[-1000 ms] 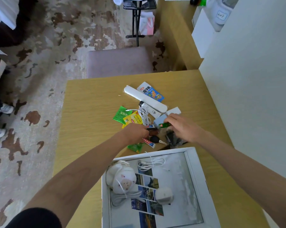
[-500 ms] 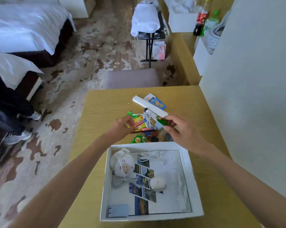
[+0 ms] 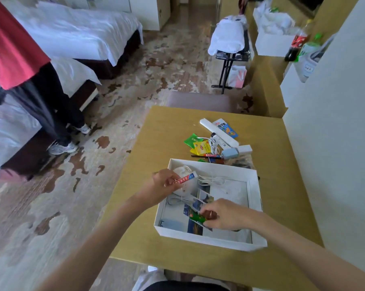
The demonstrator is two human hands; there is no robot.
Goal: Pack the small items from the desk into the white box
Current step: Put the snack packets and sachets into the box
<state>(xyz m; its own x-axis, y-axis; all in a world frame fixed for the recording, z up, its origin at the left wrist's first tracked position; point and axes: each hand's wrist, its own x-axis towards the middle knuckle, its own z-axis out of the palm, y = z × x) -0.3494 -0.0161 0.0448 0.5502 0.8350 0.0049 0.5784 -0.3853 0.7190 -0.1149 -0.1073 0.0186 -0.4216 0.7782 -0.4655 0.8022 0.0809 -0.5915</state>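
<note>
White box sits open at the near middle of the counter, and both our hands hover over it with something to drop in. Our left hand has its grip pinched on a small red-and-white sachet above the far left corner, just over a round white pouch already lying inside. Our right hand has its grip closed on a small green item low over the near middle of the box floor. To finish this step well, we judge that we should lower each piece until it nearly touches the bottom before letting go, and set them on bare floor beside the pouch and the white cable so nothing bounces out over the shallow walls. The box is wide, flat and low-sided, with a strip of photo prints lying across its floor. Beyond its far wall, green and yellow packets, a long white bar and other bits wait on the counter, so we judge the packing is partway through.
</note>
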